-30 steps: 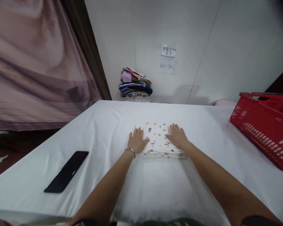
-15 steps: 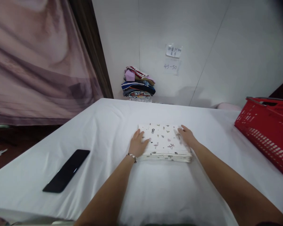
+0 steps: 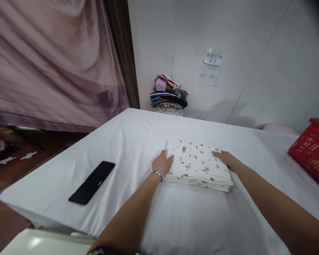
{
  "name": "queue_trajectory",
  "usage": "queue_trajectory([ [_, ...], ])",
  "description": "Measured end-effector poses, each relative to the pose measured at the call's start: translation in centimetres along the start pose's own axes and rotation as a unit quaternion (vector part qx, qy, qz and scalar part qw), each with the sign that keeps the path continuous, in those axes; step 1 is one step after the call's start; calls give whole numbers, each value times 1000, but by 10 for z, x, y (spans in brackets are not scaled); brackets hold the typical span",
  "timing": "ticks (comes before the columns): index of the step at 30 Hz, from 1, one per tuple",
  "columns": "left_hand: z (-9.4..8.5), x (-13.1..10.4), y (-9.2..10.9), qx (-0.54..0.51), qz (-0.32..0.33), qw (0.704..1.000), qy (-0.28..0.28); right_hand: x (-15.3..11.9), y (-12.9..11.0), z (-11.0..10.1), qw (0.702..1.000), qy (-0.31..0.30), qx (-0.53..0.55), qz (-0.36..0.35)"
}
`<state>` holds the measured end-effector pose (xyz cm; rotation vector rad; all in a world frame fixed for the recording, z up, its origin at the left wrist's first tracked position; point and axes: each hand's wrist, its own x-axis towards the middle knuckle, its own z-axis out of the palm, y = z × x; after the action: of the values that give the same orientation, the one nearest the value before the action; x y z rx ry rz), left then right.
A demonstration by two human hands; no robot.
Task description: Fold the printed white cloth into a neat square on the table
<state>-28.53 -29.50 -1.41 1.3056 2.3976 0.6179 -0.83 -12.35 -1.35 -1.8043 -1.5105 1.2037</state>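
Two bare forearms reach forward over the white-covered table; the left hand, a bracelet at its wrist, rests with fingers loose against the left edge of the folded printed cloth; the right hand lies flat and open on its right side; the cloth sits mid-table; a black phone lies well to the left; a red basket stands at the right edge; farther back, a stack of folded clothes sits against the wall.
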Motion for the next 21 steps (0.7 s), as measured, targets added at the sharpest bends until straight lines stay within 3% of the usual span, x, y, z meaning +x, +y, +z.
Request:
queue_trajectory([
  [4, 1, 6, -1, -27, 32, 998, 44, 5, -8, 5, 996, 30, 31, -82],
  [10, -2, 18, -9, -66, 0, 997, 51, 18, -15, 15, 998, 34, -46, -41],
  [14, 1, 18, -11, -54, 15, 997, 49, 6, -9, 6, 998, -28, -46, 11],
  [21, 2, 14, -10, -37, 32, 997, 65, -51, 23, -19, 986, -154, 56, 41],
])
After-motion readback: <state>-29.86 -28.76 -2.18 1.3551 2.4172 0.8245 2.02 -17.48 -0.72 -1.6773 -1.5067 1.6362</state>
